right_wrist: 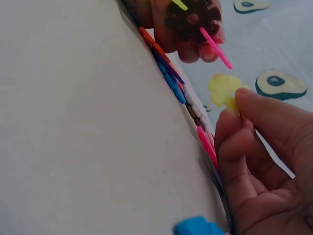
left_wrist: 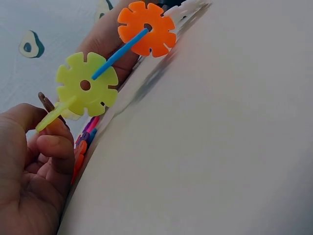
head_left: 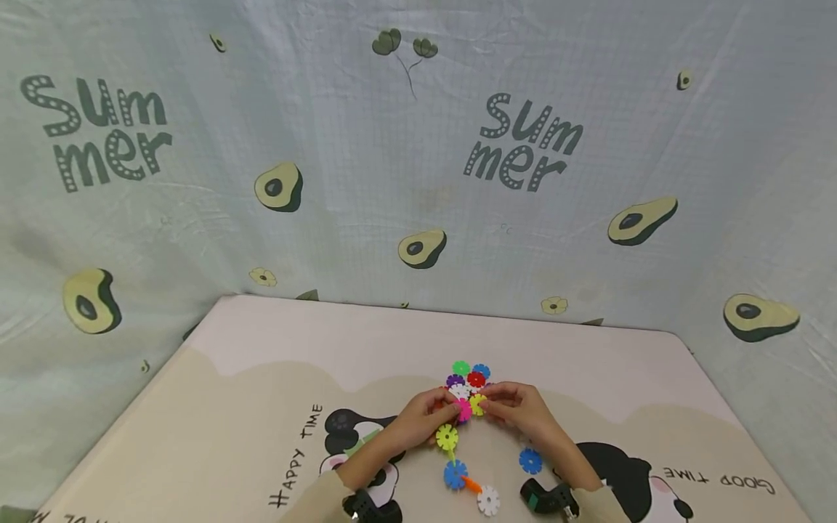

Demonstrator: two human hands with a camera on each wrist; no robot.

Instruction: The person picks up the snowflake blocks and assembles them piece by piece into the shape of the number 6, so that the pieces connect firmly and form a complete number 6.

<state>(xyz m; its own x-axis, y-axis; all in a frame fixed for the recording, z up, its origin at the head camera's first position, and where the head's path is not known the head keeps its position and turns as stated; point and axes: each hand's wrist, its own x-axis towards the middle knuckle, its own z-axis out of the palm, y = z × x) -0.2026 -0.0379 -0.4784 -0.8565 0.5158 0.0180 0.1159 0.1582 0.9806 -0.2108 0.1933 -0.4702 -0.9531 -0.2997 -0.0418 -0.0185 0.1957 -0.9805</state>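
Observation:
My left hand (head_left: 421, 421) pinches a dark brown notched disc (right_wrist: 188, 22) in a chain of interlocking snowflake discs. A pink disc (head_left: 463, 410) slots onto it edgewise. From the same hand hang a yellow-green disc (left_wrist: 78, 93), a blue disc (head_left: 455, 474), an orange disc (left_wrist: 152, 41) and a white disc (head_left: 488, 501). My right hand (head_left: 523, 410) pinches a yellow disc (right_wrist: 226, 90) between thumb and index finger, close beside the pink one. Whether the yellow and pink discs touch cannot be told.
Beyond the hands lies a pile of loose discs, among them a green disc (head_left: 461, 368), a red disc (head_left: 476, 379) and a purple disc (head_left: 454, 380). A single blue disc (head_left: 530, 460) lies near my right wrist. The printed tabletop (head_left: 261, 436) meets a patterned curtain (head_left: 353, 145) behind.

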